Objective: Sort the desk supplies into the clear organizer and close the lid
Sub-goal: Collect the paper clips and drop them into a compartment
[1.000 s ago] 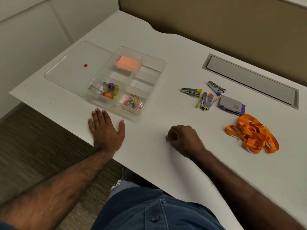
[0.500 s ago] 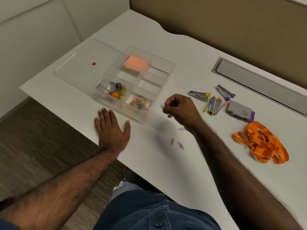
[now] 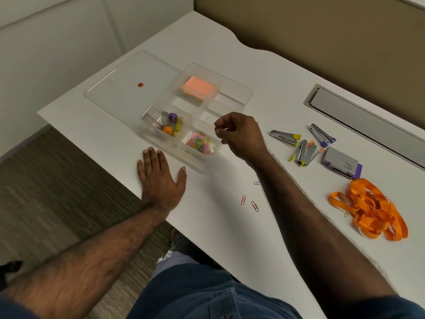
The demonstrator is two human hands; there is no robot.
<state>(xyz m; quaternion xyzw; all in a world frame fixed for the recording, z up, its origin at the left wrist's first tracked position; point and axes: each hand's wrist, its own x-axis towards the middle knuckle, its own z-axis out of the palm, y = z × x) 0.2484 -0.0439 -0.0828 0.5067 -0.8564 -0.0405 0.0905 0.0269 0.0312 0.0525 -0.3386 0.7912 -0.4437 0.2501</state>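
Reaching over the clear organizer (image 3: 239,97), right hand (image 3: 239,134) hangs loosely curled, perhaps empty; left hand (image 3: 161,178) lies flat.

White desk (image 3: 230,65); clear organizer (image 3: 246,93), lid (image 3: 119,93), 3 paper clips (image 3: 243,200), staplers (image 3: 303,150), orange lanyard (image 3: 372,210)

Illegible small print on grey staple box (image 3: 342,162)

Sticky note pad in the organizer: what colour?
Pale orange-pink sticky note pad, in a far compartment; clearest in the head view.
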